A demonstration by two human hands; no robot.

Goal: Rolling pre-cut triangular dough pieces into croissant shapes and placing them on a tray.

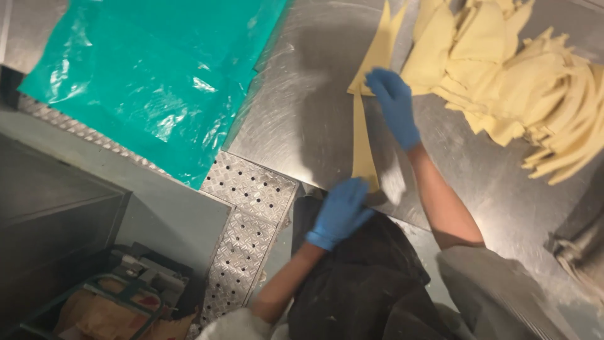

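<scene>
The light is warm and moderately bright on the steel table (302,119) in the upper half of the frame, where brushed metal throws back a soft sheen. White glare streaks the green plastic sheet (151,75) at upper left. The lower left corner lies dim, with the crate (100,308) in shadow. A dark shadow falls on the steel beside the right hand (393,104). The left hand (340,211) and the pasta strips (553,107) look softly blurred.

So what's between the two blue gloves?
In the head view, a long pale yellow dough strip runs between the left hand and right hand, lying flat on the steel table.
</scene>
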